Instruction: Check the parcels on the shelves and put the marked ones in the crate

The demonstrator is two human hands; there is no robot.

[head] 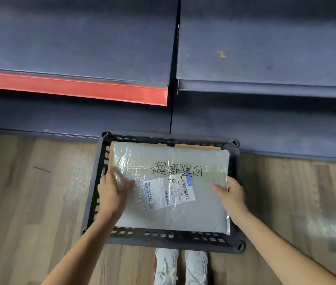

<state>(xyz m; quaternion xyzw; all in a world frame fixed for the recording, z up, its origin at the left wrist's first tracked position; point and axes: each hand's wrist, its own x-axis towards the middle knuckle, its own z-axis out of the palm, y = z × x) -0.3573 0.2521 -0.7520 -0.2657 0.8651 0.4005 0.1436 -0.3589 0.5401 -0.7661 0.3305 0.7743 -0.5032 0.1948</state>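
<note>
Underfoot, wood floor [39, 202], grey shelves [265, 48] — black crate [95, 192] holding marked parcel [173, 157]; left hand [112, 192] flat on it, right hand [231, 195] gripping its edge.

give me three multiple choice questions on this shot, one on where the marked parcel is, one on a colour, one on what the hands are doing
1. Where is the grey parcel with black handwriting?
A. on a shelf
B. in the black crate
C. on the bare floor

2. What colour is the strip on the edge of the left shelf?
A. red
B. yellow
C. green

3. What are the hands doing?
A. both hang away from the parcel
B. only the left hand touches it
C. the left hand lies on its top and the right hand holds its right edge

Answers:
1 B, since the crate's slotted walls surround the parcel on all sides.
2 A, since the strip along that shelf front is plainly red.
3 C, since the left fingers spread over the wrap and the right fingers curl round the edge.
</note>
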